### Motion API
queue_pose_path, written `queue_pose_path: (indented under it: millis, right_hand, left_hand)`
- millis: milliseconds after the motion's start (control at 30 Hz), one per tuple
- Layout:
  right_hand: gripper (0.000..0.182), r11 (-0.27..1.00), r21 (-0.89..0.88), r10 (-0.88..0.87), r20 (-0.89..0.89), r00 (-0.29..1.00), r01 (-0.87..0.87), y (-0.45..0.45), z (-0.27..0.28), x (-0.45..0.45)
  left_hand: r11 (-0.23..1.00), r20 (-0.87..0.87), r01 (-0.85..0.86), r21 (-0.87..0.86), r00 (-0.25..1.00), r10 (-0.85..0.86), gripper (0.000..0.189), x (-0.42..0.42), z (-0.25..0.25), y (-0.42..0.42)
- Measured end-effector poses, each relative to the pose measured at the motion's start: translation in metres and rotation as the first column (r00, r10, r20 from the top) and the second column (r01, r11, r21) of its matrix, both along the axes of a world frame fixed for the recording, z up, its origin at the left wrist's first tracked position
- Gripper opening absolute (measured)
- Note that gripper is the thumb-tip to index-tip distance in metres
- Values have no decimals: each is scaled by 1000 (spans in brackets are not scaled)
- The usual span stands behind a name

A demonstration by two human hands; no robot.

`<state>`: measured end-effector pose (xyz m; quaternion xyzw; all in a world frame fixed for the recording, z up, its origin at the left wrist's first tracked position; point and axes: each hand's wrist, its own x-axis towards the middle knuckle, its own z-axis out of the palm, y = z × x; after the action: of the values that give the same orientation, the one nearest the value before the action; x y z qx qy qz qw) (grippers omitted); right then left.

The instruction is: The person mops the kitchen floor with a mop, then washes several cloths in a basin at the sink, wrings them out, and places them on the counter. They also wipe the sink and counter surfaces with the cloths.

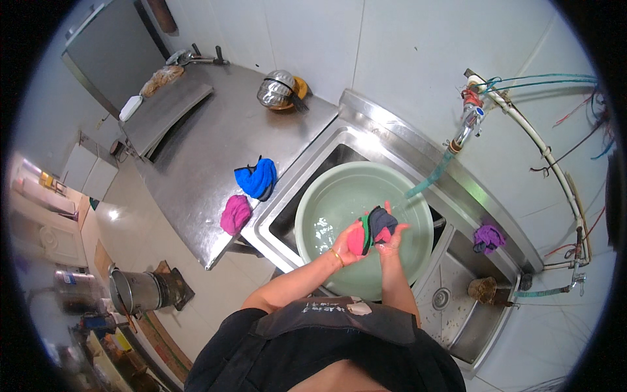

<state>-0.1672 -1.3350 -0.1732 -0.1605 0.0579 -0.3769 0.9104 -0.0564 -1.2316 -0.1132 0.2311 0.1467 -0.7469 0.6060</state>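
Note:
Above a pale green plastic basin [313, 274] I hold a bunched wet cloth [379, 223], pink and dark grey with a green edge. My left hand [344, 248], with a thin bracelet at its wrist, cups the cloth's pink side. My right hand [392, 246] supports the grey side, its thumb and some fingertips spread out past the cloth. Water [325, 220] fills part of the basin, which stands over a sink bowl. A green hose [431, 174] from the wall tap [468, 125] ends over the basin's far right rim.
On the steel counter [196, 132] lie a blue cloth [257, 179], a magenta cloth [235, 215] and metal bowls [275, 89]. A purple cloth [489, 238] rests on the sink's ledge. The right sink bowl [455, 299] holds scraps and a strainer-like cup [482, 289]. A metal pot [139, 291] stands lower left.

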Motion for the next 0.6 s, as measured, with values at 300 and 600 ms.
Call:
queue_pose_path:
  millis: [300,600]
  right_hand:
    - [21,967,93,247,-561,790,-236,3,43,7]
    - [12,946,-198,33,-730,683,-257,0,57,-15]
  left_hand:
    - [942,988,332,52,117,-96,86,19,-53,-1]
    - [992,999,121,-20,-36,25,81,19,-63,-4]
